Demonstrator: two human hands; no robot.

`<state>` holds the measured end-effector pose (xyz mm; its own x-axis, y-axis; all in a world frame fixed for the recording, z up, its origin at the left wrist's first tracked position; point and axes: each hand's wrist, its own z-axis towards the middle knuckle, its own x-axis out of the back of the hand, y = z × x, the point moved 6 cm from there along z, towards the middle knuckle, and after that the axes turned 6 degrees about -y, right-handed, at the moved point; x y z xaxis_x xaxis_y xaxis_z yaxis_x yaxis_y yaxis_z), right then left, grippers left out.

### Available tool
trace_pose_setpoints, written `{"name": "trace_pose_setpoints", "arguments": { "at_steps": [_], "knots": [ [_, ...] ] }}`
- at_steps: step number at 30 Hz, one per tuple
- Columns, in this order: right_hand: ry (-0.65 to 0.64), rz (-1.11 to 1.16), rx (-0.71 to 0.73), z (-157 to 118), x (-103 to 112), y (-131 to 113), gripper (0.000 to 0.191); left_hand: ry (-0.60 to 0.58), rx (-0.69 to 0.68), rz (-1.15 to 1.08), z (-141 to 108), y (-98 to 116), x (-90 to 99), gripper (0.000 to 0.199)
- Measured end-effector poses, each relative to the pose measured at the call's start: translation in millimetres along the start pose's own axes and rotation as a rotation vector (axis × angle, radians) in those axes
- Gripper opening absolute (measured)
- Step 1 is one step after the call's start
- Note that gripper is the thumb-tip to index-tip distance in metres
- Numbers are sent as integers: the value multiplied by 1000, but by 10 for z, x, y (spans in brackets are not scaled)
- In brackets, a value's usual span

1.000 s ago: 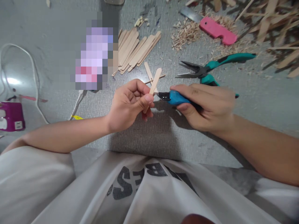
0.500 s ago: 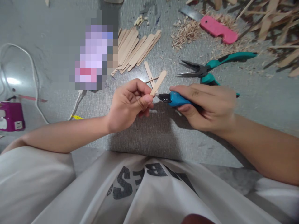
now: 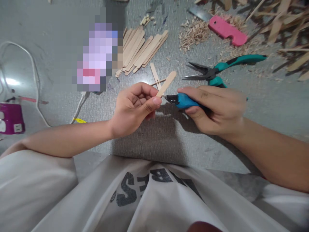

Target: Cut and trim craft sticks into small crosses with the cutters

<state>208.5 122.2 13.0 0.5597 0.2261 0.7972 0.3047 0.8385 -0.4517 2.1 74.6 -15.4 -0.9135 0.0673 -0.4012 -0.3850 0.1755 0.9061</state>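
Observation:
My left hand (image 3: 137, 109) pinches the lower end of a wooden craft stick (image 3: 168, 82) between thumb and forefinger; the stick slants up to the right. My right hand (image 3: 213, 108) is wrapped round a blue tool with a black nose (image 3: 185, 101). Its thin metal tip points left at the pinched end of the stick, close to my left thumb; whether it touches the wood I cannot tell. Just behind the held stick, another craft stick (image 3: 154, 72) lies on the table, with a thin dark piece crossing it.
Long-nose pliers (image 3: 212, 72) with green handles lie beyond my right hand. Farther back are a pink-handled knife (image 3: 228, 30), wood shavings (image 3: 193, 33) and a heap of sticks (image 3: 277, 24). Left of these are a row of craft sticks (image 3: 142, 51), a blurred-out phone (image 3: 98, 58) and a white cable (image 3: 36, 77).
The whole view has shifted slightly. Both hands keep their grips, with the tool's tip still at the lower end of the stick.

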Motion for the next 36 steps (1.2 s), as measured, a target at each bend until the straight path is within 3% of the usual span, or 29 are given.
{"name": "trace_pose_setpoints", "arguments": {
  "at_steps": [12, 21, 27, 32, 36],
  "knots": [
    [-61, 40, 37, 23, 3, 5, 39, -39, 9, 2, -2, -44, 36, 51],
    [-262, 172, -83, 51, -26, 47, 42, -86, 60, 3, -23, -8, -20, 61],
    [-147, 188, 48, 79, -12, -98, 34, -90, 72, -11, -60, 1, -59, 63],
    [-107, 131, 31, 45, -61, -114, 35, -116, 97, -62, -81, -27, -62, 62],
    [2, 26, 50, 10, -70, -113, 39, -146, 142, -111, -82, -49, -53, 63]
  ]
}}
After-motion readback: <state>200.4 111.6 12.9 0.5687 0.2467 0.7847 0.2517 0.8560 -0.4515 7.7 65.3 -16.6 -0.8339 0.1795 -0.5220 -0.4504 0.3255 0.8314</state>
